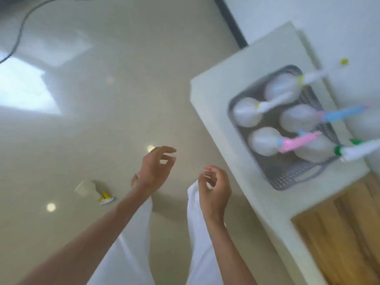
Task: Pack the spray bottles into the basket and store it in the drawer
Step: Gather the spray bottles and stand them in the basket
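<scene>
A grey perforated basket stands on the white cabinet top at the right. Several white spray bottles stand upright inside it, with yellow, blue, pink and green heads. One more spray bottle with a yellow trigger lies on its side on the floor at the lower left. My left hand hangs above the floor with its fingers apart and holds nothing. My right hand is beside it, left of the cabinet, fingers loosely curled and empty. The picture is blurred by motion.
The glossy pale floor fills the left side. A dark cable runs across it at the top left. A wood-grain cabinet front shows below the white top. White trouser legs are under my arms. A white wall rises behind the cabinet.
</scene>
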The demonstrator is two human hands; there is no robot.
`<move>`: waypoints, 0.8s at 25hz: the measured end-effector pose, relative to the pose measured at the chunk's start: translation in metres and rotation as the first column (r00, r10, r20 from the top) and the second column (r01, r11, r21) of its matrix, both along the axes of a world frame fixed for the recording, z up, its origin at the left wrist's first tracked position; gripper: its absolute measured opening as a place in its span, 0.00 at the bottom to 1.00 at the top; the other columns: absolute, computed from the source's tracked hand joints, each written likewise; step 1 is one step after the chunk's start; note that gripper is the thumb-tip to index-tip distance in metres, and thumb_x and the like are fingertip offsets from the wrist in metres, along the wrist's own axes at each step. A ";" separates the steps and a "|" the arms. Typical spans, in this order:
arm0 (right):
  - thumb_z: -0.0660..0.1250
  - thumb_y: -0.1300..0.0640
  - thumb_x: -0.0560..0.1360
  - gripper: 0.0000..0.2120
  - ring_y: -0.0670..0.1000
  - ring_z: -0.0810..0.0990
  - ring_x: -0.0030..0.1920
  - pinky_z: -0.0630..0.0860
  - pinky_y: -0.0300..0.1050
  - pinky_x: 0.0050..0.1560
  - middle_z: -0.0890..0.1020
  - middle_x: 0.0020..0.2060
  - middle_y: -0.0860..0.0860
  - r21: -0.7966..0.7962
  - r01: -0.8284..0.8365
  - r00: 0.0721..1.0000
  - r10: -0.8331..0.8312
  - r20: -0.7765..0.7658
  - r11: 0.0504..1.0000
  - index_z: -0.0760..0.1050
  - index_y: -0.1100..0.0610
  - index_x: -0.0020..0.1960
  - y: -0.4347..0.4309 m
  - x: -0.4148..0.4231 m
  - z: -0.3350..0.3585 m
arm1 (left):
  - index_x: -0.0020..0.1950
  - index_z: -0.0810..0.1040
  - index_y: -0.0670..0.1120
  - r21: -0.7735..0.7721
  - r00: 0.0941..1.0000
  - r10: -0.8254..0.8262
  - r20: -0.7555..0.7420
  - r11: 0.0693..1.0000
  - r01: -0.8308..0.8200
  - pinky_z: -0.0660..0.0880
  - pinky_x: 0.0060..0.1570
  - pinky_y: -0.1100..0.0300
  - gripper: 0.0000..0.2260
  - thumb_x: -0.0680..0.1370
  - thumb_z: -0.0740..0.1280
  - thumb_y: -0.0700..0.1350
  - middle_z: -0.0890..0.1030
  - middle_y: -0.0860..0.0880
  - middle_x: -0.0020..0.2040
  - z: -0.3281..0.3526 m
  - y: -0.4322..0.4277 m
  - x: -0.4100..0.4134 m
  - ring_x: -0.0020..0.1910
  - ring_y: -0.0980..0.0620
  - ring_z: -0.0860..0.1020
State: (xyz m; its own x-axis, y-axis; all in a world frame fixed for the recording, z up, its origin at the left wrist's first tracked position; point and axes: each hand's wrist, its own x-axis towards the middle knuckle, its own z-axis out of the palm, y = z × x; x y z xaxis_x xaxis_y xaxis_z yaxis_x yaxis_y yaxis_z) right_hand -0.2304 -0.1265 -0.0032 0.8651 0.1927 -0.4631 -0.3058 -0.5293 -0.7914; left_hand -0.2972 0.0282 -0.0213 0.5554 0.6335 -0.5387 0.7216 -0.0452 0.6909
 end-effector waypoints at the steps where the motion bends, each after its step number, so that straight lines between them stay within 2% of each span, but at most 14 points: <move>1: 0.69 0.71 0.74 0.13 0.51 0.83 0.49 0.80 0.34 0.50 0.81 0.49 0.52 -0.038 -0.113 0.993 0.111 -0.033 0.993 0.80 0.55 0.53 0.023 -0.017 -0.009 | 0.55 0.83 0.45 0.004 0.998 0.054 -0.041 0.999 -0.054 0.76 0.40 0.77 0.08 0.77 0.70 0.37 0.83 0.48 0.56 -0.007 0.023 -0.032 0.42 0.56 0.83; 3: 0.70 0.70 0.74 0.13 0.53 0.82 0.50 0.82 0.43 0.51 0.81 0.51 0.53 -0.111 -0.315 0.949 0.309 -0.068 0.943 0.80 0.59 0.56 0.070 -0.055 -0.031 | 0.54 0.83 0.45 0.010 0.986 0.128 -0.111 0.992 -0.128 0.74 0.40 0.77 0.07 0.77 0.70 0.38 0.83 0.49 0.55 -0.021 0.066 -0.101 0.40 0.58 0.81; 5: 0.70 0.70 0.74 0.13 0.56 0.83 0.49 0.81 0.44 0.50 0.81 0.52 0.56 -0.144 -0.491 0.871 0.479 -0.109 0.859 0.80 0.61 0.56 0.120 -0.101 -0.058 | 0.55 0.83 0.45 0.032 0.963 0.192 -0.190 0.981 -0.189 0.71 0.40 0.78 0.07 0.78 0.70 0.39 0.83 0.48 0.55 -0.037 0.103 -0.177 0.40 0.58 0.82; 7: 0.70 0.69 0.74 0.12 0.55 0.82 0.50 0.82 0.48 0.54 0.80 0.54 0.57 -0.146 -0.636 0.771 0.617 -0.158 0.757 0.80 0.61 0.57 0.164 -0.149 -0.086 | 0.57 0.82 0.43 0.043 0.927 0.251 -0.277 0.968 -0.249 0.75 0.44 0.67 0.09 0.78 0.69 0.39 0.83 0.45 0.57 -0.058 0.132 -0.250 0.45 0.48 0.84; 9: 0.70 0.67 0.73 0.14 0.54 0.81 0.53 0.78 0.51 0.61 0.80 0.55 0.57 -0.154 -0.793 0.609 0.762 -0.221 0.589 0.79 0.61 0.59 0.204 -0.194 -0.116 | 0.60 0.81 0.40 0.066 0.866 0.326 -0.379 0.943 -0.327 0.77 0.52 0.57 0.11 0.78 0.69 0.38 0.83 0.41 0.59 -0.081 0.153 -0.317 0.52 0.42 0.84; 11: 0.69 0.67 0.73 0.19 0.56 0.80 0.59 0.74 0.48 0.65 0.80 0.59 0.57 -0.156 -0.931 0.359 0.900 -0.248 0.329 0.78 0.60 0.63 0.235 -0.240 -0.150 | 0.63 0.79 0.41 0.098 0.792 0.392 -0.468 0.914 -0.394 0.75 0.59 0.53 0.14 0.78 0.69 0.40 0.82 0.40 0.61 -0.113 0.160 -0.380 0.55 0.41 0.82; 13: 0.69 0.67 0.73 0.22 0.57 0.78 0.63 0.74 0.49 0.66 0.78 0.63 0.57 -0.119 -0.989 0.114 0.961 -0.254 0.086 0.75 0.60 0.67 0.255 -0.276 -0.186 | 0.66 0.77 0.43 0.095 0.755 0.386 -0.531 0.912 -0.399 0.74 0.62 0.50 0.17 0.78 0.69 0.43 0.78 0.40 0.64 -0.155 0.159 -0.423 0.59 0.40 0.80; 16: 0.69 0.65 0.74 0.24 0.57 0.76 0.66 0.73 0.50 0.67 0.76 0.66 0.58 -0.058 -0.987 -0.135 0.963 -0.232 -0.152 0.72 0.60 0.70 0.275 -0.320 -0.256 | 0.73 0.70 0.48 0.025 0.746 0.263 -0.613 0.949 -0.314 0.73 0.64 0.46 0.23 0.78 0.69 0.47 0.71 0.41 0.70 -0.239 0.161 -0.460 0.67 0.39 0.74; 18: 0.69 0.63 0.76 0.23 0.58 0.75 0.66 0.73 0.50 0.67 0.76 0.66 0.59 -0.042 -0.971 -0.221 0.948 -0.229 -0.237 0.71 0.61 0.71 0.284 -0.337 -0.304 | 0.76 0.66 0.48 -0.045 0.734 0.206 -0.647 0.951 -0.307 0.72 0.67 0.45 0.28 0.78 0.70 0.48 0.68 0.39 0.72 -0.296 0.164 -0.470 0.69 0.37 0.71; 20: 0.69 0.61 0.77 0.21 0.58 0.77 0.64 0.73 0.50 0.67 0.77 0.64 0.59 -0.057 -0.966 -0.233 0.946 -0.224 -0.252 0.72 0.61 0.69 0.296 -0.344 -0.350 | 0.78 0.62 0.46 -0.051 0.698 0.298 -0.651 0.900 -0.432 0.69 0.69 0.47 0.32 0.77 0.70 0.50 0.67 0.35 0.72 -0.349 0.167 -0.478 0.70 0.36 0.70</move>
State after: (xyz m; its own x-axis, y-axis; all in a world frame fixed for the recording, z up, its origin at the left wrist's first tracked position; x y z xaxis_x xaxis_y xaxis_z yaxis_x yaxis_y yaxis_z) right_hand -0.5748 0.1692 -0.3530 -0.3369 0.6758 -0.6556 0.6701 -0.3170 -0.6712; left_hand -0.7755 0.1951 -0.3700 -0.1937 0.5653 -0.8018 0.9176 0.3935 0.0558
